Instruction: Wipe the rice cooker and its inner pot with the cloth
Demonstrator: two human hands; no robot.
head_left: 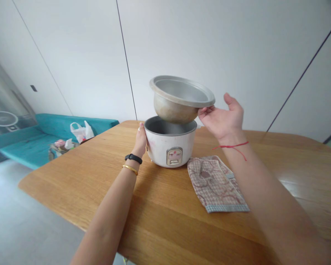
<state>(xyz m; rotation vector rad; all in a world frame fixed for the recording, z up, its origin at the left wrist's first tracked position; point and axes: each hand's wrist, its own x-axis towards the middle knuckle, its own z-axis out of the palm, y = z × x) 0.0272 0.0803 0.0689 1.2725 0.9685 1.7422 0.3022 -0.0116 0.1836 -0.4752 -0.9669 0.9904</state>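
The right hand [222, 117] is spread, its fingers [205, 111] hooked on the rim of one metal inner pot [179, 99] and its thumb [231, 100] raised clear of that rim, so no pinch is formed. A red string [232, 146] circles the right wrist, with its loose ends hanging on the forearm. The pot tilts, its rim higher on the side away from the right hand, and its rounded base sits at the mouth of one white rice cooker [169, 149]; whether the two touch cannot be told. The left hand [140, 141] has its fingers pressed together and laid upright against the left wall of the cooker, the fingertips level with the cooker's rim; the thumb is hidden. One black wristband [133, 158] and one gold bangle [130, 169] sit on the left wrist.

The cooker stands on a wooden table [165, 209], nearer the far edge than the near edge. One folded, patterned cloth [215, 184] lies just to the right of the cooker, its lower hem toward the near edge. Well left of the cooker, beyond the table's edge, are one teal sofa [24, 143] carrying one white plastic bag [82, 131] and a small heap of items too small to tell, and one round fan [2, 119].
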